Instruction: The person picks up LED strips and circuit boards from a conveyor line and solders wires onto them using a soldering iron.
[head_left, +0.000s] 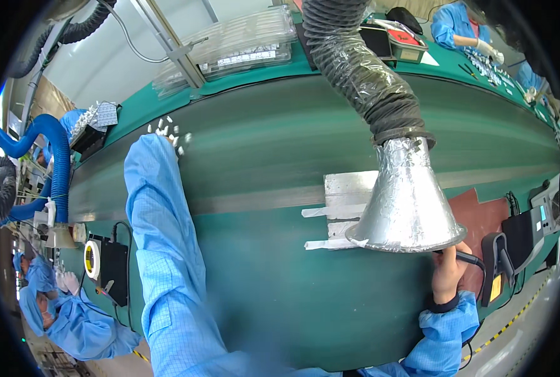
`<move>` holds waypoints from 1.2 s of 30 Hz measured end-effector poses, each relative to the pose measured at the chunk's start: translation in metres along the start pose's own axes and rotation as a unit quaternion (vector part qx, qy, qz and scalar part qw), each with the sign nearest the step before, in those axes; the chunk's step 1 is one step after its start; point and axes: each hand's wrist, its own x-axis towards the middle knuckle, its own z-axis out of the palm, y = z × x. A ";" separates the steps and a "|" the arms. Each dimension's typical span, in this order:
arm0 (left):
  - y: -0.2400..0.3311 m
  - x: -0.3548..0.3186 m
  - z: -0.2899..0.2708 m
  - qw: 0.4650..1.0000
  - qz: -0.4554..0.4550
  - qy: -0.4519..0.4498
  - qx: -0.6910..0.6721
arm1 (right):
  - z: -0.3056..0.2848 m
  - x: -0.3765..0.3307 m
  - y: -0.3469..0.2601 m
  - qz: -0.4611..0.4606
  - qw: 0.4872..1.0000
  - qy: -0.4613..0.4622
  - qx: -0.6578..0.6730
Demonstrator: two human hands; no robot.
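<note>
My left arm, in a blue sleeve, reaches far across the green conveyor belt (pixel 261 144). At its end my left hand (pixel 170 141) is almost wholly hidden by the cuff, so its fingers do not show. Small white pieces (pixel 175 129) lie scattered on the belt around it. At the right, my right hand (pixel 448 274) is closed around a soldering iron (pixel 467 257) with a black cord. Its front end is hidden beneath the silver foil-covered fume hood (pixel 412 207). Under that hood's left side lies a metal plate (pixel 346 188), with white strips (pixel 325 244) along its near part.
A ribbed exhaust duct (pixel 368 69) hangs down to the hood. Right of my hand stand a black iron holder (pixel 497 257) and a control unit (pixel 534 220) on a reddish mat (pixel 481 217). A black box (pixel 113 270) sits left. Clear trays (pixel 248 44) are stacked behind; co-workers work nearby.
</note>
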 end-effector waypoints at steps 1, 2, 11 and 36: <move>0.000 -0.012 -0.003 1.000 0.013 -0.021 0.008 | 0.003 -0.001 -0.005 -0.008 1.000 0.004 -0.013; -0.038 0.041 0.025 1.000 0.011 -0.026 0.007 | 0.005 -0.003 -0.008 -0.006 1.000 0.002 -0.017; -0.135 -0.038 -0.028 0.830 0.076 -0.139 -0.535 | 0.000 0.000 -0.015 -0.010 1.000 -0.026 0.002; 0.070 -0.474 0.032 0.680 0.679 -0.266 -0.070 | -0.001 0.003 -0.020 -0.070 0.994 -0.040 0.077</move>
